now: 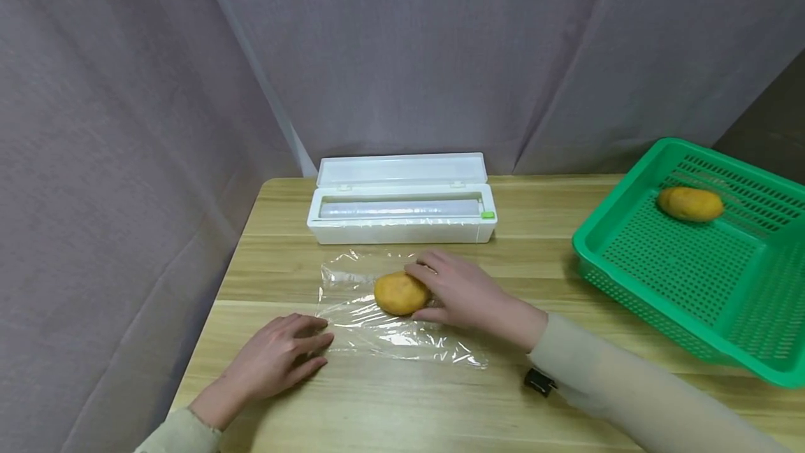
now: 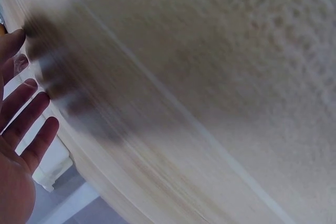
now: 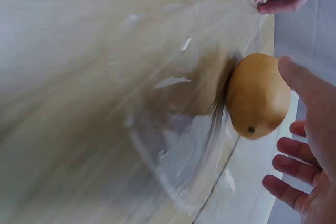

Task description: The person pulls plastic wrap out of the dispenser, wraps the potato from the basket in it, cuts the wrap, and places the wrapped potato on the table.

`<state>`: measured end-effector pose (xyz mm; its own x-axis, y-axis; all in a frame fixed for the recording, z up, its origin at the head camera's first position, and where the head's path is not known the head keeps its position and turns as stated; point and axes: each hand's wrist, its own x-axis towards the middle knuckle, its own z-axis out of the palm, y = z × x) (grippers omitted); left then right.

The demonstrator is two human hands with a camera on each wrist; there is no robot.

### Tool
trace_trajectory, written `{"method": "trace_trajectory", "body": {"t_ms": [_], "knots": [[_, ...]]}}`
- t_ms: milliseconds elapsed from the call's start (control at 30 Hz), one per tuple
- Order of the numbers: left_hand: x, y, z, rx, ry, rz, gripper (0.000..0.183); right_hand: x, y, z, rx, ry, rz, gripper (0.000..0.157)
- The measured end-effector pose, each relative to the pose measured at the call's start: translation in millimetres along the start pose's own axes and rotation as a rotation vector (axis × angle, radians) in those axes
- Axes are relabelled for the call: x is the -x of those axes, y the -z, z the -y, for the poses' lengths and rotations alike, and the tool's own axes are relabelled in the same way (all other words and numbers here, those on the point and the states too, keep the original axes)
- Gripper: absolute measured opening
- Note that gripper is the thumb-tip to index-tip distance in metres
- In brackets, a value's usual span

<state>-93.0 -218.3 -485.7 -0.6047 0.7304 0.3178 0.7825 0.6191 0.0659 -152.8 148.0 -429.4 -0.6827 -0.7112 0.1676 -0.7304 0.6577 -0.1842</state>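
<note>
A yellow mango (image 1: 397, 293) lies on a sheet of clear cling film (image 1: 402, 341) spread on the wooden table. At the mango's right end is my right hand (image 1: 462, 292), its thumb and fingers spread about that end. The right wrist view shows the thumb tip overlapping the mango (image 3: 257, 98), while the other fingers extend loosely beside it. My left hand (image 1: 273, 358) rests at the film's left edge with fingertips on the table. In the left wrist view, the left hand's fingers (image 2: 26, 121) are apart and slightly bent.
Behind the film stands a white cling film dispenser (image 1: 402, 233) with its lid raised and a roll inside. A green plastic basket (image 1: 635, 313) at the right holds another mango (image 1: 690, 204). Grey curtains (image 1: 402, 54) hang behind and left of the table (image 1: 264, 264).
</note>
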Motion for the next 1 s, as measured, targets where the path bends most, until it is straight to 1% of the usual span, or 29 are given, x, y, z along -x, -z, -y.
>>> {"method": "trace_trajectory", "body": {"t_ms": [100,233,367,500,633,733,867,1000], "knots": [[0.6,0.4,-0.1,-0.002,-0.001,-0.012,0.037,17,2.6,-3,0.016,0.022,-0.009,0.063],[1.6,1.0,-0.3,0.002,0.001,-0.023,0.037,42,-0.4,-4,0.039,0.072,0.030,0.046],[2.7,1.5,-0.6,0.003,0.003,-0.024,0.040,67,-6.7,-1,0.052,0.128,0.068,0.037],[2.9,1.6,-0.3,0.004,0.006,-0.025,0.042,86,-10.6,0,0.080,0.174,0.077,0.034],[2.5,0.8,0.2,0.002,0.002,-0.035,0.044,96,-14.0,-2,0.111,0.230,0.058,0.031],[1.7,-0.3,0.2,-0.003,-0.001,-0.049,0.043,101,-16.4,-3,0.129,0.255,0.033,0.027],[0.8,-1.5,0.2,-0.013,0.001,-0.070,0.040,103,-19.1,-5,0.169,0.284,-0.016,0.019],[-0.2,-1.6,0.2,-0.007,0.005,-0.098,0.037,103,-19.7,-7,0.163,0.305,-0.058,0.015]]}}
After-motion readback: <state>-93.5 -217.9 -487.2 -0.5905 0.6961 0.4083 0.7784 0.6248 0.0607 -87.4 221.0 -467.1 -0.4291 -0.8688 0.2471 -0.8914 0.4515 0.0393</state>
